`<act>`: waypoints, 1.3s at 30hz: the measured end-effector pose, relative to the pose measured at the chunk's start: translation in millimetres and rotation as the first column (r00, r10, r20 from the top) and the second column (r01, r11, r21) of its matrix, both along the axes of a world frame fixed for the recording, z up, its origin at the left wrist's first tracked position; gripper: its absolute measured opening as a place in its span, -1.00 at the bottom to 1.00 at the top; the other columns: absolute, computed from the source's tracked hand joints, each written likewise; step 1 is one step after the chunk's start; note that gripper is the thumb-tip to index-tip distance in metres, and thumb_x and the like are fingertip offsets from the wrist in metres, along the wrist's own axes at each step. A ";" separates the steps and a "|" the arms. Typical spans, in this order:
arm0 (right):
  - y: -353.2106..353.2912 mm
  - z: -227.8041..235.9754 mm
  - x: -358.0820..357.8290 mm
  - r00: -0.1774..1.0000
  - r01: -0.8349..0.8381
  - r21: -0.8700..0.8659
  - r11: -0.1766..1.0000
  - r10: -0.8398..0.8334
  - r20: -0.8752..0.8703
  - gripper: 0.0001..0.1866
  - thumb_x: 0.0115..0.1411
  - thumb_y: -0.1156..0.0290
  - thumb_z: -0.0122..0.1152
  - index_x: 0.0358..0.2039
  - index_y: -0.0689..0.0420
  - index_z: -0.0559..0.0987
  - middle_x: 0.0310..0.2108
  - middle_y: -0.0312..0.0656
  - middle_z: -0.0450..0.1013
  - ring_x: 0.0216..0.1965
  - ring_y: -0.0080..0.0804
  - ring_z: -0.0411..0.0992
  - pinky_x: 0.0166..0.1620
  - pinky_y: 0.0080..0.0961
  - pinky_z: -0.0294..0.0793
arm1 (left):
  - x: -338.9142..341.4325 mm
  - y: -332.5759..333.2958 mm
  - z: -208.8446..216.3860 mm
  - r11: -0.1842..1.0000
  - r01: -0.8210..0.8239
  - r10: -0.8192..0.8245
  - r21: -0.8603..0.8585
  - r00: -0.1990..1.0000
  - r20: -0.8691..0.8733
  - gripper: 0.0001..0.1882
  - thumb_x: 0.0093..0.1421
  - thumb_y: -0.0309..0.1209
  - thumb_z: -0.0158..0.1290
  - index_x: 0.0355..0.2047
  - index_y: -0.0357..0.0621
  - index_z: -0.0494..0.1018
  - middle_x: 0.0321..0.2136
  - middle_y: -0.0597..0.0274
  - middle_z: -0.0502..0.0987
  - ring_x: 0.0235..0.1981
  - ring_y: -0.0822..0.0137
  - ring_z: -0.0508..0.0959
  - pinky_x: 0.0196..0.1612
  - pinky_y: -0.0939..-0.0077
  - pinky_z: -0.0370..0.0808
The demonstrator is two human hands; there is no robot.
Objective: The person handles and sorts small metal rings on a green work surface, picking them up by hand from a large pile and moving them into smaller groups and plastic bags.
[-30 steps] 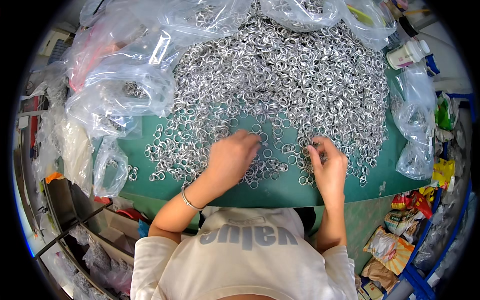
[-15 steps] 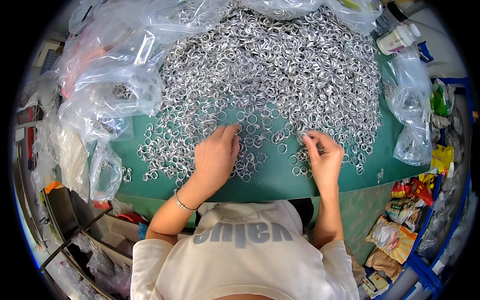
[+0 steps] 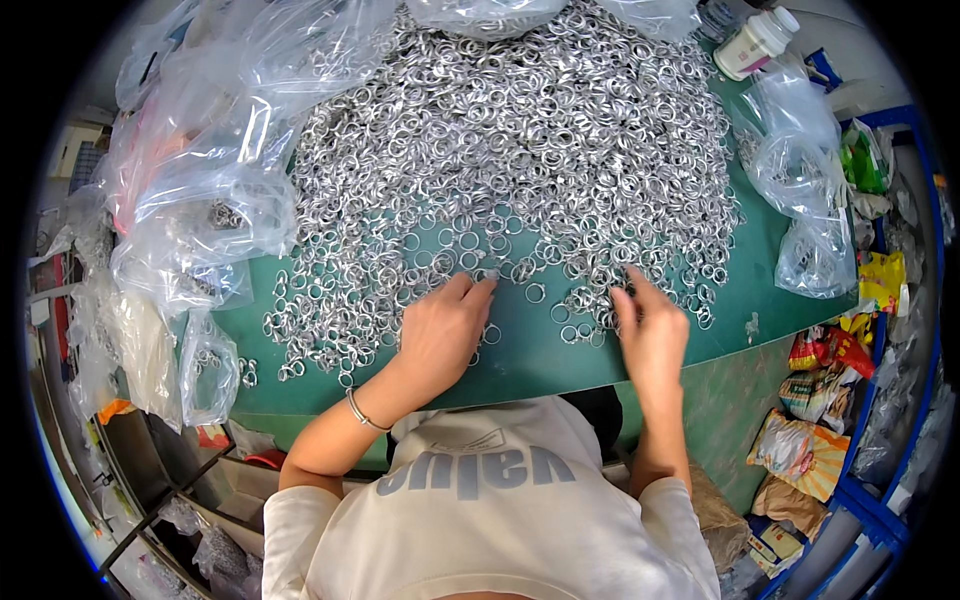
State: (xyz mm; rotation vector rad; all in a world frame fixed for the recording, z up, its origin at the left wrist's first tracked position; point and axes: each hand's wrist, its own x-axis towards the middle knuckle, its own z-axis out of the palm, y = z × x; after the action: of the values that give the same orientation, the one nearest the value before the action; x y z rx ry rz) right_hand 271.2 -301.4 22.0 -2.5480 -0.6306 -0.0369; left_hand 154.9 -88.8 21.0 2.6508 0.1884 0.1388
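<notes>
While the left hand [image 3: 446,325] and the right hand [image 3: 655,332] are reaching over the near edge of the counter [image 3: 545,350]: the heap of silvery metal rings [image 3: 510,150] is lying straight ahead of them, filling the middle and running away toward the far edge.
Heap's lie: it is spreading broadly from side to side, with loose rings [image 3: 325,320] trailing down its left flank toward the near left corner; single rings are looking round, so I am finding no long axis to go by.
Nearer hand: the right hand is sitting closer to the dense heap, its fingertips meeting the right flank, while the left hand is facing a thinner scatter around a partly bare hollow.
Left grip: thumb and forefinger are pointing toward the far edge, close together at a few rings; whether they are pinching one, I cannot tell.
Right grip: thumb and forefinger are leaving a narrow gap, with no ring clearly showing between them.
Between the hands: one lone ring [image 3: 535,292] is lying nearer the left fingertips, and a small group of rings [image 3: 570,332] is lying just left of the right thumb.
Counter's sides: clear plastic bags [image 3: 200,215] are crowding the left edge, another clear bag [image 3: 800,165] is lying along the right edge, and a white bottle [image 3: 757,43] is sitting by the far right corner.
</notes>
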 end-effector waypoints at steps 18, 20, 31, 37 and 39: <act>-3.5 2.2 -27.1 0.986 0.054 -0.078 0.995 -0.066 -0.150 -0.64 0.13 0.32 0.20 -0.08 0.19 0.49 -0.49 -0.03 0.52 -0.58 -0.04 0.49 -0.53 -0.18 0.44 | 50.9 -23.8 -8.0 0.989 0.147 -0.144 0.032 0.987 -0.075 -0.77 0.09 -0.36 0.13 -0.22 -0.07 0.50 -0.50 0.18 0.45 -0.57 0.11 0.52 -0.53 0.30 0.45; 2.5 2.0 -30.0 0.989 -0.046 -0.135 0.990 0.026 -0.147 -0.55 0.13 0.27 0.19 0.00 0.19 0.45 -0.57 -0.08 0.49 -0.60 -0.10 0.49 -0.57 -0.23 0.45 | 47.8 -22.4 -5.8 0.992 0.121 -0.121 0.016 0.992 -0.041 -0.78 0.09 -0.36 0.13 -0.23 -0.06 0.52 -0.53 0.19 0.45 -0.59 0.14 0.51 -0.55 0.32 0.45; 6.6 -2.5 -48.4 0.975 -0.154 0.297 0.942 0.195 -0.111 -0.81 0.16 0.42 0.16 -0.20 0.16 0.48 -0.61 -0.20 0.42 -0.68 -0.29 0.41 -0.63 -0.37 0.35 | 69.9 -26.9 -0.8 0.941 0.335 -0.336 -0.040 0.941 -0.027 -0.78 0.11 -0.37 0.10 -0.20 -0.02 0.54 -0.55 0.23 0.43 -0.60 0.16 0.50 -0.57 0.32 0.42; -19.1 -0.4 -29.1 0.306 0.747 0.570 0.343 0.584 -0.752 -0.95 0.25 0.52 0.03 -0.27 0.12 0.43 -0.64 -0.34 0.28 -0.76 -0.71 0.06 -0.73 -0.73 -0.01 | 48.3 -19.6 5.4 0.961 0.245 -0.256 -0.129 0.964 -0.077 -0.80 0.12 -0.42 0.06 -0.22 -0.07 0.51 -0.50 0.18 0.47 -0.52 0.11 0.54 -0.51 0.27 0.46; -20.3 7.8 -21.5 0.149 0.880 0.422 0.219 0.716 -0.682 -0.92 0.25 0.50 0.00 -0.24 0.13 0.42 -0.62 -0.33 0.26 -0.76 -0.70 0.05 -0.73 -0.73 0.00 | 46.7 -21.7 7.6 0.954 0.200 -0.217 -0.224 0.975 -0.055 -0.83 0.12 -0.45 0.08 -0.24 -0.10 0.52 -0.49 0.17 0.50 -0.54 0.14 0.53 -0.50 0.32 0.46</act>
State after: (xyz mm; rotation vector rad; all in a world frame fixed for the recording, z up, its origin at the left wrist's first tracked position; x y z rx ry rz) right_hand 249.7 -321.6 29.8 -0.6010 0.3359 0.9142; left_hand 201.6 -110.5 28.6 2.4397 -0.0503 -0.0542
